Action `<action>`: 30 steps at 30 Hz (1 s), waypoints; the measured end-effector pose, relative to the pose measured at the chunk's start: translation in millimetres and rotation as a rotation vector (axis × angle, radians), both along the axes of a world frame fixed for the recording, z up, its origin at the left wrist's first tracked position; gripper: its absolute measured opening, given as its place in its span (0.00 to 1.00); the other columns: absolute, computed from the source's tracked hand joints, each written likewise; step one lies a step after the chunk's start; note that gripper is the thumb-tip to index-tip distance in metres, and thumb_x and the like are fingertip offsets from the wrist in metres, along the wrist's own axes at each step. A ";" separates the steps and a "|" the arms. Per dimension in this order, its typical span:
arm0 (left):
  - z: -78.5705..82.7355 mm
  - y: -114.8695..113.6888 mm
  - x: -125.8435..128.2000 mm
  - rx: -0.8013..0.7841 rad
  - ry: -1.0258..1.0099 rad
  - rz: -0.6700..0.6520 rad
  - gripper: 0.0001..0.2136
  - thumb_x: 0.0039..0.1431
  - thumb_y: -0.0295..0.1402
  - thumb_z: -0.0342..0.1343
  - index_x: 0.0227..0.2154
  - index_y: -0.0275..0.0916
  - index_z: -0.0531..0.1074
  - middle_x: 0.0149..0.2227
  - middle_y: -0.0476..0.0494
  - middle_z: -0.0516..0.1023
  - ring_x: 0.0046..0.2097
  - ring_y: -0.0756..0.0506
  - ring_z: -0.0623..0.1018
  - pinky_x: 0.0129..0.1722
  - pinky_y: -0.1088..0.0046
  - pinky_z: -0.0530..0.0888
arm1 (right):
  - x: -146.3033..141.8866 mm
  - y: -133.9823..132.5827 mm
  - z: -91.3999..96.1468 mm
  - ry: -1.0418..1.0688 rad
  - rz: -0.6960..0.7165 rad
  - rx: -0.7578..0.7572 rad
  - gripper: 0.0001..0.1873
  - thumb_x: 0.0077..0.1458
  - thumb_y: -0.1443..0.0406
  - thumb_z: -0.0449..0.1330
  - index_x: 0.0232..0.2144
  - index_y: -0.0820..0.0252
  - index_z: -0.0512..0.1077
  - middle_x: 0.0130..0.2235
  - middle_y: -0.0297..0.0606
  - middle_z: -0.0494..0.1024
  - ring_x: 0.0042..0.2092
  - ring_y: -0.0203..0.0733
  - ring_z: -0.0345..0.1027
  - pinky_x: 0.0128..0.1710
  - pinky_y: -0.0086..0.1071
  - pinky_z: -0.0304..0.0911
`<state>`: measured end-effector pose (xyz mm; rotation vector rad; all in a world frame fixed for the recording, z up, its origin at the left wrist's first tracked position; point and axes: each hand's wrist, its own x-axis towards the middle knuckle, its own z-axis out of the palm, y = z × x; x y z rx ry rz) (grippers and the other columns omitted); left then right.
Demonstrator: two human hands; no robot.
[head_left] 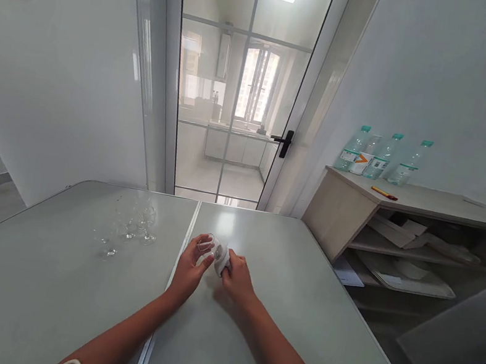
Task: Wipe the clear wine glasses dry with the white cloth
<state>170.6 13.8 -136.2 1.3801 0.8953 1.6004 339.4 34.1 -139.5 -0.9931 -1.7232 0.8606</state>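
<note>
Over the middle of the grey folding table (294, 316), my left hand (188, 269) curls its fingers round a clear wine glass (207, 245) lying on its side. My right hand (237, 276) is closed on a white cloth (221, 258) pressed against the glass's bowl. Both hands meet just right of the table's centre seam. Several more clear wine glasses (131, 226) stand upright on the table's left half, about a hand's width left of my left hand.
A glass door with a black handle (285, 143) is behind the table. To the right stands a wooden shelf unit (340, 215) with three water bottles (383, 156) and a red-yellow pen (384, 194) on top. White walls rise on both sides.
</note>
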 end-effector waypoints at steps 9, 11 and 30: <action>7.9 0.8 -7.5 -0.063 -0.154 -0.320 0.31 0.59 0.51 0.63 0.61 0.41 0.69 0.61 0.29 0.72 0.58 0.33 0.76 0.58 0.50 0.74 | 11.0 -7.1 15.7 0.260 0.575 -0.501 0.06 0.45 0.63 0.59 0.25 0.60 0.72 0.22 0.35 0.71 0.26 0.41 0.65 0.29 0.34 0.65; 7.9 0.0 -7.1 -0.036 -0.137 -0.336 0.32 0.58 0.52 0.63 0.61 0.40 0.70 0.60 0.29 0.73 0.58 0.32 0.76 0.59 0.50 0.72 | 14.3 -7.8 18.2 0.267 0.639 -0.556 0.06 0.44 0.62 0.60 0.26 0.61 0.72 0.23 0.36 0.71 0.27 0.41 0.65 0.30 0.35 0.65; 16.0 -6.6 -3.8 0.098 -0.057 0.045 0.26 0.59 0.40 0.66 0.59 0.45 0.67 0.61 0.36 0.71 0.61 0.36 0.74 0.62 0.50 0.73 | 28.4 22.3 0.8 0.496 -0.245 -0.213 0.20 0.47 0.63 0.56 0.44 0.57 0.74 0.37 0.38 0.76 0.37 0.43 0.65 0.33 0.30 0.61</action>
